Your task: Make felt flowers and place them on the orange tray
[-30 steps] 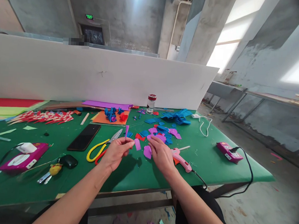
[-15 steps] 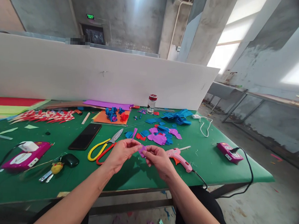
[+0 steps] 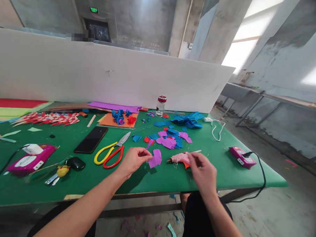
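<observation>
My left hand (image 3: 135,162) pinches a small twisted strip of purple paper (image 3: 150,144), with a wider purple paper petal (image 3: 155,159) spreading from the fingertips on its right. My right hand (image 3: 203,171) is closed at the handle of a pink hot glue gun (image 3: 180,158), hiding most of that handle. The gun's nozzle points left, toward the petal but apart from it. Red-and-yellow-handled scissors (image 3: 112,153) lie left of my left hand. Loose purple paper petals (image 3: 169,143) and blue paper pieces (image 3: 136,138) are scattered beyond both hands.
A black phone (image 3: 91,140), keys with a yellow charm (image 3: 62,170) and a magenta power strip (image 3: 32,160) lie leftward. Blue paper flowers (image 3: 118,116) and a red-lidded jar (image 3: 160,106) stand near the white board (image 3: 110,71). Another magenta power strip (image 3: 242,157) is at right.
My right hand has let go of the purple paper and moved right onto the glue gun. My left hand still holds the paper, and its petal now shows openly.
</observation>
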### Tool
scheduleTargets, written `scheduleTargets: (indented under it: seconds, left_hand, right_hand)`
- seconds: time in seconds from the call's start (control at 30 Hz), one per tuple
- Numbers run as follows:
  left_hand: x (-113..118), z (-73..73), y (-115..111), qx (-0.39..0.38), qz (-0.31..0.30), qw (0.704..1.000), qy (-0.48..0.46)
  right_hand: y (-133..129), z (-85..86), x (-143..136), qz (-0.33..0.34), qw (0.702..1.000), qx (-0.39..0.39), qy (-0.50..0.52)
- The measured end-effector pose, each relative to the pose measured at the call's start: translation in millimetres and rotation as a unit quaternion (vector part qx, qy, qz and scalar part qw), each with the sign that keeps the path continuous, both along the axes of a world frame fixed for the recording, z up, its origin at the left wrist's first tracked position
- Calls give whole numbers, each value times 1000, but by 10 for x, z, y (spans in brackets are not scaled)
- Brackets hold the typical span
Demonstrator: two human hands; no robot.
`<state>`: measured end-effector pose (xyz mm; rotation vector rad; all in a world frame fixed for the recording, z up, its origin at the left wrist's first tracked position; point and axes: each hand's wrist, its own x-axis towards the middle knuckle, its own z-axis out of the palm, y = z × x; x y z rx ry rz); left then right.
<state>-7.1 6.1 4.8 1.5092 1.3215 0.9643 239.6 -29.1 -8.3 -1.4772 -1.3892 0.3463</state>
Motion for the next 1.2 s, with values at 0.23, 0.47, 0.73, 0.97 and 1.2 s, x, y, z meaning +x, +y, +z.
scheduleTargets:
  seconds: [0.23, 0.47, 0.73, 0.97, 1.2]
  left_hand:
    - [85, -187, 26, 15, -3, 999, 50]
    - [113, -301, 52, 32, 11, 995, 90]
    - [116, -338, 61, 36, 5, 994, 103]
    - [108, -339, 76, 38, 4, 993, 112]
    - [116, -327, 60, 42, 0, 991, 129]
  right_hand:
    - [133, -356, 728, 52, 971, -133, -191]
    - [190, -339, 623, 106, 942, -159, -275]
    - [261, -368, 620, 124, 954, -130, -238]
    - [38, -132, 501, 162, 972, -169, 27]
    - [-170, 86, 286, 221, 953, -183, 94]
